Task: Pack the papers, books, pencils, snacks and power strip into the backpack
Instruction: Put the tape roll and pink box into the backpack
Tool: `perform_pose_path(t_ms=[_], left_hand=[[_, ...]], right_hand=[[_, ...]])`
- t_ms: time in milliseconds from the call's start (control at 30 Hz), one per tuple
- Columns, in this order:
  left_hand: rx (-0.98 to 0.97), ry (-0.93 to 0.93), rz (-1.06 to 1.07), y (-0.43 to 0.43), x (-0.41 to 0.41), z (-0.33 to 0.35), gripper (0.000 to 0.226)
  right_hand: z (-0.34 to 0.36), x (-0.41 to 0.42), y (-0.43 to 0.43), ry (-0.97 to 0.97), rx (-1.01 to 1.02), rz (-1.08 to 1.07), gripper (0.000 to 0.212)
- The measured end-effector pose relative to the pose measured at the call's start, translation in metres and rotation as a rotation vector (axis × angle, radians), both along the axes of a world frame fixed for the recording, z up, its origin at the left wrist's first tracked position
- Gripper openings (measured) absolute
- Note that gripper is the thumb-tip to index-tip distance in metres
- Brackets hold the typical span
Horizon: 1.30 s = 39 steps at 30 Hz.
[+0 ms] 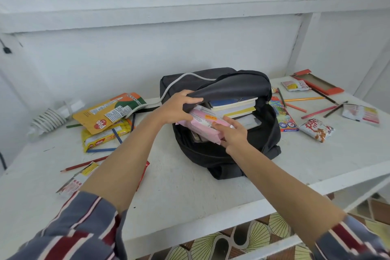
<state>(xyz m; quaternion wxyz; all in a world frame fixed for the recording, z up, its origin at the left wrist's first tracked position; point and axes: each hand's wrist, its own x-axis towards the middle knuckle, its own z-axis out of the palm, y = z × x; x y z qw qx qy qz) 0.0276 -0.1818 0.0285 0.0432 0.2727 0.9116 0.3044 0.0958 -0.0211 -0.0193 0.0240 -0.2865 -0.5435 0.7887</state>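
Observation:
A black backpack [268, 139] lies open in the middle of the white table [190, 188]. My left hand [175, 107] grips its top flap and holds it up. My right hand [233, 133] holds a pink snack packet [202, 124] at the mouth of the bag. Inside lie stacked books [234, 106]. A white cable [179, 80] runs over the bag to the coiled power strip cord [49, 119] at the left. Yellow snack bags [105, 112] lie left of the bag, with loose pencils [84, 164] around them.
Right of the bag lie a coloured pencil box [283, 116], a white and red snack packet [316, 129], more pencils [316, 111], two small packets and an open orange box [318, 83]. The table's front edge [232, 213] is close; a wall stands behind.

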Motion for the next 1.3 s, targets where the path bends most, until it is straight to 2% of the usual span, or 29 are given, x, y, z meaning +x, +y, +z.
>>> perform_pose_path(t_ms=[100, 200, 267, 333, 400, 467, 533, 600, 733, 833, 967, 1067, 1200, 1300], left_hand=[[0.036, -0.061, 0.004, -0.001, 0.002, 0.004, 0.065], [0.059, -0.080, -0.006, -0.002, 0.004, 0.005, 0.066], [0.054, -0.074, -0.008, -0.002, 0.004, 0.005, 0.066], [0.043, -0.070, -0.005, -0.002, 0.004, 0.006, 0.066], [0.050, -0.071, -0.001, -0.002, 0.004, 0.007, 0.066], [0.064, -0.075, 0.004, -0.002, 0.004, 0.007, 0.066], [0.074, -0.079, 0.007, -0.002, 0.003, 0.006, 0.066], [0.081, -0.081, 0.012, -0.003, 0.001, 0.005, 0.065], [0.095, -0.090, 0.008, -0.003, -0.001, 0.006, 0.065], [0.093, -0.088, 0.002, -0.003, -0.001, 0.006, 0.064], [0.083, -0.082, 0.000, -0.004, -0.002, 0.006, 0.063], [0.089, -0.091, -0.008, -0.005, -0.003, 0.007, 0.063], [0.071, -0.085, -0.008, -0.005, -0.004, 0.008, 0.063], [0.071, -0.087, -0.003, -0.006, -0.005, 0.008, 0.062]], right_hand=[[-0.007, -0.007, -0.016, 0.000, 0.096, -0.068, 0.036], [-0.010, -0.011, -0.029, 0.024, 0.167, -0.002, 0.044], [-0.004, -0.011, -0.029, 0.011, 0.180, 0.177, 0.054], [0.008, -0.007, -0.018, -0.022, 0.265, 0.471, 0.065], [0.020, -0.005, 0.000, -0.040, 0.455, 0.750, 0.074], [0.026, -0.006, 0.015, 0.026, 0.701, 0.874, 0.067], [0.026, -0.011, 0.026, 0.215, 1.016, 0.819, 0.049], [0.019, -0.014, 0.029, 0.390, 1.169, 0.777, 0.039], [-0.007, -0.021, 0.019, 0.556, 1.263, 0.871, 0.041], [-0.018, -0.031, 0.011, 0.634, 1.305, 0.759, 0.030], [-0.020, -0.044, 0.007, 0.646, 1.341, 0.687, 0.023], [-0.021, -0.052, 0.010, 0.618, 1.362, 0.663, 0.025], [-0.027, -0.049, 0.012, 0.674, 1.347, 0.663, 0.030], [-0.032, -0.045, 0.010, 0.675, 1.439, 0.725, 0.038]])
